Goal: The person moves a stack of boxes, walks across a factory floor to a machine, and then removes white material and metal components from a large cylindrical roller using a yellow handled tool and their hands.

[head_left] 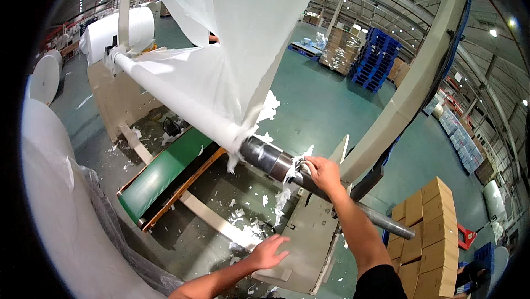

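A long metal shaft (381, 220) runs slantwise across the machine, with a dark collar (259, 154) around it near the middle. Beyond the collar, thin white paper (187, 112) is wound on the shaft, and a wide loose sheet (248, 17) rises from it, torn and creased. My right hand (323, 173) is at the shaft just past the collar, its fingers bent around white paper scraps (293, 169) that cling there. My left hand (268, 252) hovers lower, over the beige side plate, fingers spread and holding nothing.
A beige machine post (397, 111) stands to the right. Below the shaft lies a green conveyor belt (160, 175), with paper bits on the floor around it. Large white rolls (52, 199) line the left. Stacked cartons (428, 238) stand lower right; blue pallets (378, 59) stand farther back.
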A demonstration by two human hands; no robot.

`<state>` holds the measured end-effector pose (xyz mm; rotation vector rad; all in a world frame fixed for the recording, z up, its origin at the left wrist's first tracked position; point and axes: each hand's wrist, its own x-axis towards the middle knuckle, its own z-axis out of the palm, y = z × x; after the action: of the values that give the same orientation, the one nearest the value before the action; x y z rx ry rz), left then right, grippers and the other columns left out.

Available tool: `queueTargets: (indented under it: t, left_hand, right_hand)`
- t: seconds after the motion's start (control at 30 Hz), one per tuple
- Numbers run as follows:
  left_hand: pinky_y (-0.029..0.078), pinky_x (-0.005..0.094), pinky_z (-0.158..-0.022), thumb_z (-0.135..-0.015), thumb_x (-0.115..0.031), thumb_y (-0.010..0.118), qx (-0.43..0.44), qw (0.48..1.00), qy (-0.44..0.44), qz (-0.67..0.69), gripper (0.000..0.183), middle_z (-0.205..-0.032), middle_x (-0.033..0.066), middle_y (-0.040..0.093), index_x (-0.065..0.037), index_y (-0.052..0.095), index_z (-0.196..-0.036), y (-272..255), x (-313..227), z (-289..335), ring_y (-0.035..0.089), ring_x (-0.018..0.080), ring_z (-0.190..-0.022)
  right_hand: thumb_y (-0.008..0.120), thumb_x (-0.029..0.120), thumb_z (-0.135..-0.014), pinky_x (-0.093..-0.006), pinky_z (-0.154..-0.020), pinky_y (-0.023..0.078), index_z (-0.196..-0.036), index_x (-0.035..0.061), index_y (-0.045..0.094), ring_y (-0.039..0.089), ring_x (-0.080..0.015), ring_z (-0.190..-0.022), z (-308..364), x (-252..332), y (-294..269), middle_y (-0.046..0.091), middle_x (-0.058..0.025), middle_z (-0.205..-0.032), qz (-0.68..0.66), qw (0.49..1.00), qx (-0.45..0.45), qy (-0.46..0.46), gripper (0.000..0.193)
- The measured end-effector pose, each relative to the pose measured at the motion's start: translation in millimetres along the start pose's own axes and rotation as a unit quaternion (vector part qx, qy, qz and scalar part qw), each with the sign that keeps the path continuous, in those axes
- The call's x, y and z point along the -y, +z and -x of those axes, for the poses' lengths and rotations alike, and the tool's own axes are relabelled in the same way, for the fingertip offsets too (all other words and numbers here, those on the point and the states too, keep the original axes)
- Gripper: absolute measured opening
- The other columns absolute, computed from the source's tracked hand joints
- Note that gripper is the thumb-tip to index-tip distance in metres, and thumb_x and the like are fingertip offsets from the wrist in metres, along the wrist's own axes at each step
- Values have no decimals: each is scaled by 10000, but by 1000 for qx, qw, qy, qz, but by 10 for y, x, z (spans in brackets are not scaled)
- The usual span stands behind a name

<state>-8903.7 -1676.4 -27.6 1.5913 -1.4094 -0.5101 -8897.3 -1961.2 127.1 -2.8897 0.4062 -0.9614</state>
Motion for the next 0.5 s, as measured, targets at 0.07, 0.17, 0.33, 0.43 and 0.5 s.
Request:
queueTargets:
  t: [0.07,0.17,0.33,0.43,0.5]
  left_hand:
    - [404,417,-969,-821,-240,660,-11,996,61,-59,544,-1216,178,521,-39,469,-1289,-128,-236,-501,501,341,-1132]
    - [327,453,-1044,-805,-259,662,-55,972,145,-177,585,-1305,175,461,-41,454,-1307,-164,-528,-1197,436,346,-1212]
    - [342,463,-1023,-806,-237,607,54,857,147,-491,394,-1162,116,597,-80,587,-1167,-131,-277,-2206,492,303,-1173]
    - [412,431,-924,-841,-199,545,53,882,108,-456,286,-1108,77,638,-91,634,-1091,-162,-103,-2567,583,262,-1058]
    - [457,411,-841,-834,-178,544,54,938,62,-337,248,-1089,73,647,-96,640,-1048,-81,-254,-2645,616,251,-993]
  right_hand:
    - [613,276,-875,-394,-567,472,-866,117,707,609,-318,-646,115,-50,4,625,-104,-701,-3,998,-57,26,186]
    - [614,302,-865,-417,-535,448,-706,80,659,588,-339,-599,124,-144,-42,593,-133,-637,37,994,-73,71,277]
    - [607,300,-856,-425,-487,417,-600,49,598,559,-355,-541,10,-166,52,554,-160,-580,30,996,-64,47,359]
    - [615,270,-847,-420,-476,417,-580,47,585,555,-349,-526,-5,-131,90,548,-154,-564,83,993,-85,17,350]
    - [622,242,-836,-412,-469,416,-570,45,578,549,-342,-511,58,-310,22,540,-151,-551,65,994,-85,14,334]
